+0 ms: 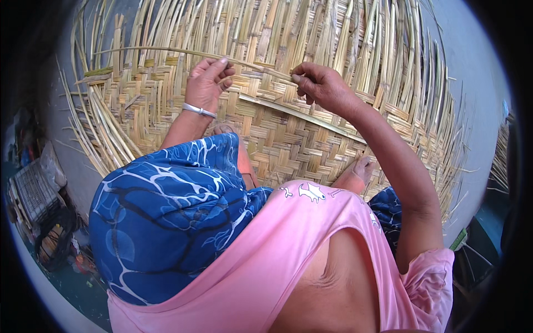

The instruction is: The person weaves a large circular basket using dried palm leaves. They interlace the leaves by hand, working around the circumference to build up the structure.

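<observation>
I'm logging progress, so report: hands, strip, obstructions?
Left hand and right hand both on one long strip. Held over woven mat. Flat strip lying on mat, not blocking hands.

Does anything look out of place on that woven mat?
One thing: a pale flat strip lies slantwise across the woven mat, below the right hand in view. It seems to rest on top instead of being worked into the weave.

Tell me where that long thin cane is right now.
In the head view, the cane runs from upper left to upper centre, held in the left hand and right hand, above the woven mat.
</observation>
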